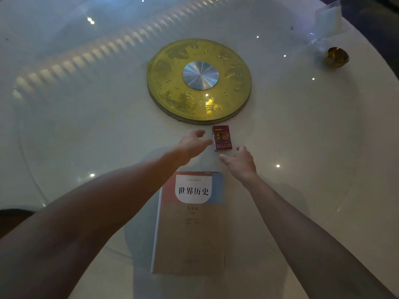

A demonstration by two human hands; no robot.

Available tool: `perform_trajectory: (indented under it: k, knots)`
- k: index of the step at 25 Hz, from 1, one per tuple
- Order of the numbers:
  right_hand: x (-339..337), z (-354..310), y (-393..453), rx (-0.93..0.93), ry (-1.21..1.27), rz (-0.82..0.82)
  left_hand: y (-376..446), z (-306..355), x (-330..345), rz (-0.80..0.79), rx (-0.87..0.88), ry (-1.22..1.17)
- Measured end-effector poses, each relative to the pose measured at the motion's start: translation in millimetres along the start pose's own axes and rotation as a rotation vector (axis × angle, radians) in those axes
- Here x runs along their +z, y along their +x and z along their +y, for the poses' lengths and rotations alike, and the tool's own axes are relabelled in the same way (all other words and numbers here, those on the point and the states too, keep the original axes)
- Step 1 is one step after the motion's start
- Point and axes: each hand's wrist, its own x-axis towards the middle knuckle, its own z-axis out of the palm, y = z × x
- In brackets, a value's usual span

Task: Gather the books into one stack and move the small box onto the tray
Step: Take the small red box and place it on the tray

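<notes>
Grip: both are open, nothing is held, left hand point(192, 144) and right hand point(239, 161) are spread either side of small box point(222, 138) | box: flat on table point(302, 137), just before golden tray point(199, 80) | books point(191, 223): seemingly stacked already, kept near.

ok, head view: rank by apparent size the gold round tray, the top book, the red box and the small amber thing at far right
1. Gold round tray and top book: they look alike in area, and the book lies nearer the camera, so I won't rank them.
2. Red box.
3. Amber object: close to the box, but farther off, so unsure.
</notes>
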Motion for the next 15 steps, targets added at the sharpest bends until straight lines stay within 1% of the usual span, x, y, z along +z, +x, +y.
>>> perform_trajectory:
  k: [4, 8, 11, 15]
  knots:
    - [11, 0, 18, -0.035, -0.088, 0.000, 27, 6, 10, 0.025, 0.039, 0.050]
    - [23, -1, 28, -0.074, -0.122, 0.020, 48, 12, 20, -0.028, 0.080, 0.082]
    - [28, -5, 27, -0.075, -0.136, 0.039, 53, 11, 25, -0.041, 0.090, 0.062]
    - [28, -10, 17, -0.074, -0.129, 0.045, 50, 5, 17, 0.008, 0.090, -0.008]
